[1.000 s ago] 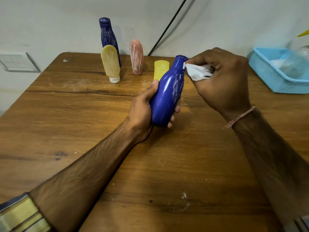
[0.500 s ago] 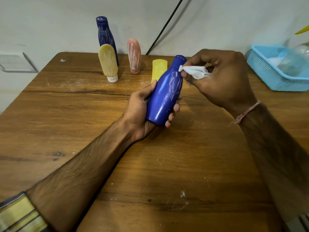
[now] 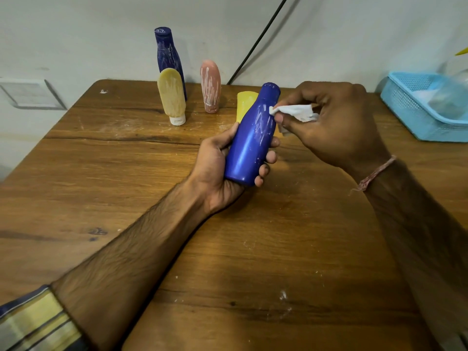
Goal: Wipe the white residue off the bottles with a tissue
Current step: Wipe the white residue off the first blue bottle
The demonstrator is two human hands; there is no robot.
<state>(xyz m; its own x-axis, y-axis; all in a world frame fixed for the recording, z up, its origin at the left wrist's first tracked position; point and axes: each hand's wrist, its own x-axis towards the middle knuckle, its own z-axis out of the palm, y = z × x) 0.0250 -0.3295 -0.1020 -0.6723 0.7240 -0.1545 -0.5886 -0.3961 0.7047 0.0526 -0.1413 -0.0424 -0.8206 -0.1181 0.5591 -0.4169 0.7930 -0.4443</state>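
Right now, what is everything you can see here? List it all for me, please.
table: one, brown wood, fills the view
held bottle: one, blue, mid-scene, white streaks near its neck
tall bottle: one, dark blue, back edge, streaked white
pale tube: one, cream-yellow, cap down, before the tall bottle
pink tube: one, pink, back, streaked white
yellow bottle: one, yellow, partly hidden behind the held bottle
tissue: one, white, touching the held bottle
basket: one, light blue, far right
cable: one, black, on the wall
left hand: grips the held bottle
right hand: pinches the tissue
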